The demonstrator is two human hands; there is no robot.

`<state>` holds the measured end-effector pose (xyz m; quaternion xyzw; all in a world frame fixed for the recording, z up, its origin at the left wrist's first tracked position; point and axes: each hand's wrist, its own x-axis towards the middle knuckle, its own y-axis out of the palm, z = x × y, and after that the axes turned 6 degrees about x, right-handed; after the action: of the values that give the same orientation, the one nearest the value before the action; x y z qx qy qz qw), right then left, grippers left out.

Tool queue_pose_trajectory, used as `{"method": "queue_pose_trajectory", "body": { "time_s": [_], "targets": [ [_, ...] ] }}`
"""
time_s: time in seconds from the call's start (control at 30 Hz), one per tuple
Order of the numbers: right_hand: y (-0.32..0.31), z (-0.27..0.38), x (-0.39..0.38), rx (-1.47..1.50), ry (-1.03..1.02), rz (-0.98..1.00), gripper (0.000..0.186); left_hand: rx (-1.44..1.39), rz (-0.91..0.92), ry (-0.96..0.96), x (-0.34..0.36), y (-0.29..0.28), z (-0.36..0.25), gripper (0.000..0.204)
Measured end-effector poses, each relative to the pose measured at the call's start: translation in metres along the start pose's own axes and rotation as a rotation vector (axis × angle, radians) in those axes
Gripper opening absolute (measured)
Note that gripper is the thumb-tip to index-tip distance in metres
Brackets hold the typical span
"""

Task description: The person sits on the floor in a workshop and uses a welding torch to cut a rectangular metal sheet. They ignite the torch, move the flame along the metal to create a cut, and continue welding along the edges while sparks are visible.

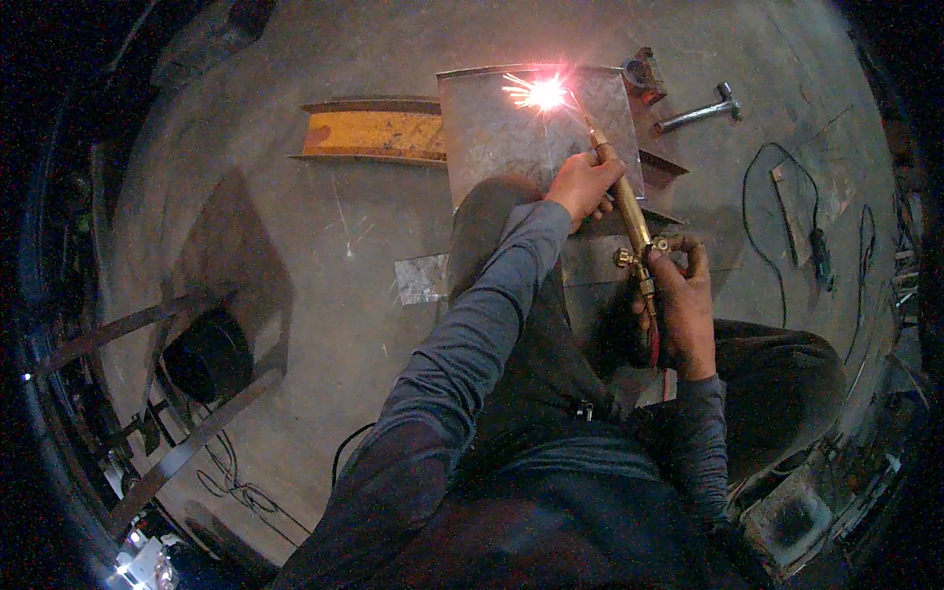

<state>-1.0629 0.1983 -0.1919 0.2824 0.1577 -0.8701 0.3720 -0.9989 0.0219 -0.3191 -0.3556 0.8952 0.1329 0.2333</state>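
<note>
A brass gas torch slants across in front of me, its thin tip pointing up and to the left. My left hand grips the torch near its front end. Around the rear of the torch, by the brass valve knobs, my right hand is closed. A bright glow with sparks bursts at the tip, over the far part of a grey metal sheet. That glare hides the spot under the tip. A red hose runs down from the torch's rear.
A yellow steel beam passes under the sheet. Right of it lie a hammer and a rusty metal block. A black cable loops over the floor. At left stand a metal frame and a dark round container.
</note>
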Motion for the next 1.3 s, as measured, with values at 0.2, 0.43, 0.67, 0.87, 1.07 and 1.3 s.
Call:
{"method": "queue_pose_trajectory", "body": {
  "time_s": [0.2, 0.43, 0.67, 0.87, 1.07, 1.3],
  "targets": [
    [-0.002, 0.0, 0.001, 0.007, 0.005, 0.009, 0.032, 0.013, 0.01, -0.003, -0.001, -0.001, -0.001, 0.036],
    [-0.001, 0.002, 0.0, -0.011, -0.005, 0.018, 0.033, -0.01, 0.018, -0.005, 0.001, -0.001, 0.0, 0.036],
    [0.001, 0.001, -0.002, -0.008, 0.006, 0.019, 0.031, -0.038, 0.026, -0.014, 0.005, -0.002, 0.005, 0.037],
    [-0.002, 0.001, 0.001, 0.018, 0.031, 0.041, 0.029, 0.002, -0.003, -0.009, 0.007, -0.001, 0.007, 0.037],
    [-0.009, -0.017, 0.015, -0.047, -0.141, 0.033, 0.021, 0.114, -0.002, -0.003, 0.006, -0.005, 0.0, 0.038],
    [-0.007, -0.013, 0.01, 0.013, -0.064, 0.052, 0.023, 0.061, 0.012, -0.003, 0.012, -0.005, 0.011, 0.036]
  ]
}}
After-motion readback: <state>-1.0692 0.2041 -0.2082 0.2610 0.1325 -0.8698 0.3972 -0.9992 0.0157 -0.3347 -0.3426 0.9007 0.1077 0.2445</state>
